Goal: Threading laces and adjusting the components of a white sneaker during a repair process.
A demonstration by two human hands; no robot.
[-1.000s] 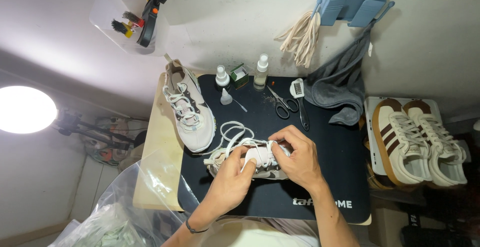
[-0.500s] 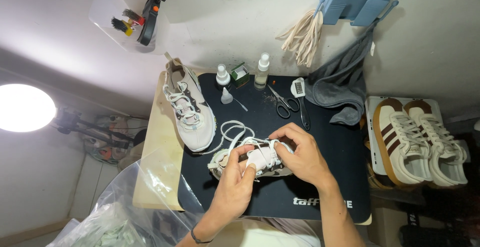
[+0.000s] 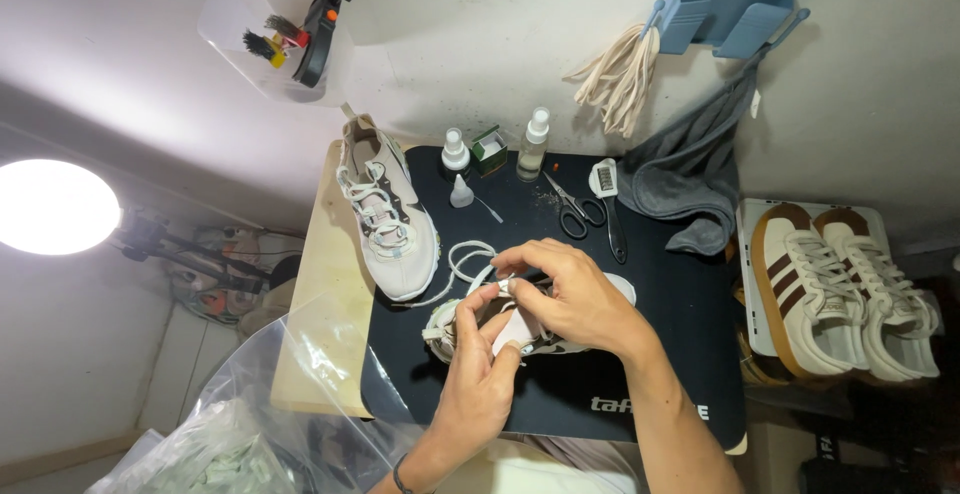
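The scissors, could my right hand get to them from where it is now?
Probably yes. The scissors lie bare on the mat just beyond the right hand, nothing between, but that hand grips the shoe.

The mat (image 3: 660, 354) was black, the sneaker (image 3: 385, 219) pale beige with white laces, the towel (image 3: 690, 179) grey, the holder (image 3: 735, 4) blue; the pair (image 3: 830, 289) was cream, brown-striped.
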